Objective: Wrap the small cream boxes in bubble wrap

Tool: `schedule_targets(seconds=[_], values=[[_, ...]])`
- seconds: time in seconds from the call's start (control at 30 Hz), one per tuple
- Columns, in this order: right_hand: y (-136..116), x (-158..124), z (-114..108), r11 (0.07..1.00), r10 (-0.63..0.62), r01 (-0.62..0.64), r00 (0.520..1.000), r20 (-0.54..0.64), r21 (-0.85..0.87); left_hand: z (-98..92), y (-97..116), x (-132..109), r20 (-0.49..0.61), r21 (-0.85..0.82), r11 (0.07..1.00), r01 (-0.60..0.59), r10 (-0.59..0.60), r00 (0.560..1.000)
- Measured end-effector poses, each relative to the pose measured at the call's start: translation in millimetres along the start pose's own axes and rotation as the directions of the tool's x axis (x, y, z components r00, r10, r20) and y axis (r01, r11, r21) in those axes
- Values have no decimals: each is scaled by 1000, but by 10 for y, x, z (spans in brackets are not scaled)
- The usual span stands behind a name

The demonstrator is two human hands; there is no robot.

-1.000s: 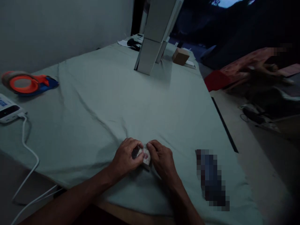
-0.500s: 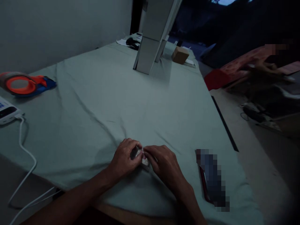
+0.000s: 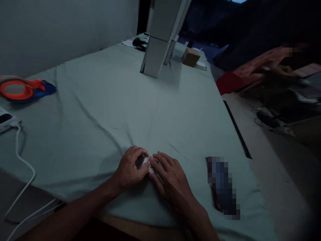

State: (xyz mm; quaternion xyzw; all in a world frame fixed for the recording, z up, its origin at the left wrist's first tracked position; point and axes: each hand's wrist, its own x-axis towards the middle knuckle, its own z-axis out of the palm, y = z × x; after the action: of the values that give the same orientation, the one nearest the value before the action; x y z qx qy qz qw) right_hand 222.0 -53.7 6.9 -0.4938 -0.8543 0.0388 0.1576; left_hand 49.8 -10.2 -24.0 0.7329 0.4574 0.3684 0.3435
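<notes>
One pale packet (image 3: 150, 169) lies on the tabletop (image 3: 120, 100); the left hand (image 3: 131, 167) pinches it between fingers, probably for steadiness; the right hand (image 3: 173, 177) partly covers it; whether its fingers grip, I cannot tell.

Bare forearms (image 3: 87, 201), bare left hand (image 3: 130, 168), bare right hand (image 3: 174, 179), slender fingers (image 3: 164, 161), rounded knuckles

At lower centre my left hand (image 3: 130, 169) pinches a pale thing (image 3: 151, 169), my right hand (image 3: 173, 175) touching it; a tape dispenser (image 3: 31, 91) lies upper left.
</notes>
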Motion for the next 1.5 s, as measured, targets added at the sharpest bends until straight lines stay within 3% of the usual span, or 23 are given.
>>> schedule_targets(seconds=[0.13, 0.3, 0.4, 0.53, 0.67, 0.8, 0.97, 1.3, 1.37, 1.5], values=[[31, -5, 64, 999, -21, 22, 1000, -23, 46, -21, 2, -10, -29, -42, 999, -27, 26, 999], [151, 0, 74, 999, -52, 54, 987, -152, 8, -49, -8, -9, -148, -53, 994, -95, 86, 985], [228, 27, 86, 1000, -25, 24, 991, -131, -8, -52, -25, -4, -196, -4, 997, -76, 73, 978], [275, 38, 153, 1000, 10, -9, 996, -85, 19, -27, -35, -12, -172, 49, 991, -126, 133, 976], [275, 2, 190, 998, 50, -44, 986, -159, 36, 24, -62, -35, -125, 128, 962, -242, 258, 958], [279, -25, 125, 990, 64, -33, 971, -229, 137, 66, -107, -45, -93, 176, 952, -249, 268, 959], [319, -39, 88, 943, 237, -134, 914, -330, 306, 81, -117, -40, -105, 159, 957, -242, 260, 960], [424, -71, 238, 811, 477, -313, 842, -250, 494, 103, -107, -48, -112, 182, 945, -270, 293, 950], [403, -61, 226, 830, 456, -302, 852, -257, 469, 107, -96, -50, -118, 190, 941, -279, 304, 945], [323, -38, 190, 924, 269, -163, 920, -286, 345, 121, -83, -52, -114, 215, 922, -322, 351, 929]])
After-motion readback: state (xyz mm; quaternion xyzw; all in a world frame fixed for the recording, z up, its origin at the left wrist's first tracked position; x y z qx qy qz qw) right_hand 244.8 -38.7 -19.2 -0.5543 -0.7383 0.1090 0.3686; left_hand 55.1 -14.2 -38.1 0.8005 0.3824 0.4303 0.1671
